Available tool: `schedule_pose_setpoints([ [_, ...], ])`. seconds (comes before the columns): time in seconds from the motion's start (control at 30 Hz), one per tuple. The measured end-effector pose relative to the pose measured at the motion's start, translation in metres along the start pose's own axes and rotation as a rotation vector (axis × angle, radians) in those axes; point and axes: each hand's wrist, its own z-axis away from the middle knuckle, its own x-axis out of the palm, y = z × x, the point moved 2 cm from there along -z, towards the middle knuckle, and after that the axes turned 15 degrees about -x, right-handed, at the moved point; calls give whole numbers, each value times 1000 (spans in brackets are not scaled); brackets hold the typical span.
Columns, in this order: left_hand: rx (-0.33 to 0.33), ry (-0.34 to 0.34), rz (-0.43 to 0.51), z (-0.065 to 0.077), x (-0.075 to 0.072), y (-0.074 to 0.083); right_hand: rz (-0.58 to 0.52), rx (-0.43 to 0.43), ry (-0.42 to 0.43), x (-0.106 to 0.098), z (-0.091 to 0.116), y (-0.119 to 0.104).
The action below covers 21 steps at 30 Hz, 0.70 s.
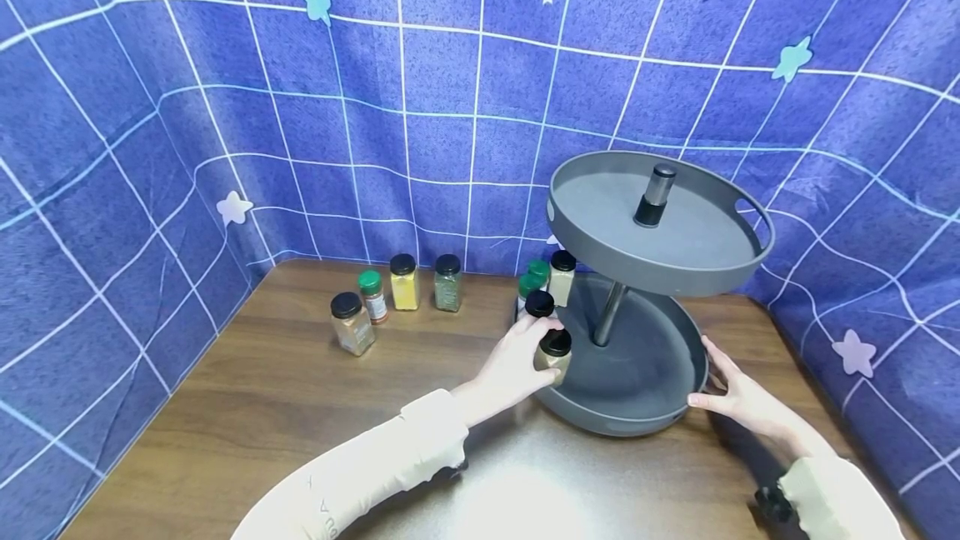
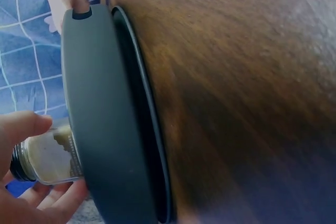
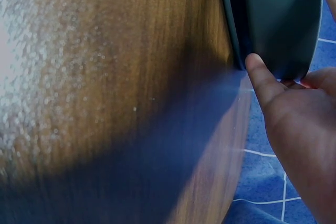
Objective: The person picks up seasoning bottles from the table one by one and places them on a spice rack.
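Observation:
My left hand [image 1: 517, 357] grips a glass spice jar [image 1: 553, 367] with a black lid and pale contents, at the left front of the lower tray. In the left wrist view, thumb and fingers lie on opposite sides of this jar [image 2: 50, 153], its base hidden behind the tray wall [image 2: 105, 114]. Right beside it, another black-lidded jar [image 1: 540, 303] is partly covered by the hand. My right hand [image 1: 750, 402] touches the right outer side of the lower tray [image 1: 637, 423], thumb and fingers extended. The right wrist view shows its thumb [image 3: 265, 82] at the tray's edge.
A grey upper tray [image 1: 660, 261] on a central post overhangs the lower one. Green-lidded jars [image 1: 529, 283] and a black-lidded jar [image 1: 562, 277] stand at the lower tray's back left. Several more jars, including a yellow one [image 1: 405, 286], stand at the table's back left.

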Motion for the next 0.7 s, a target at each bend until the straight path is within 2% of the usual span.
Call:
schedule_pose_setpoints([
  [0.3,34,28,-38,3,5,-5,-14,16,3,1,2,3],
  [0.53,51,41,-39,5,6,-4,-37,-8,18,2,1,3],
  [0.7,68,13,-9,5,3,-4,-66,-8,21,3,2,2],
])
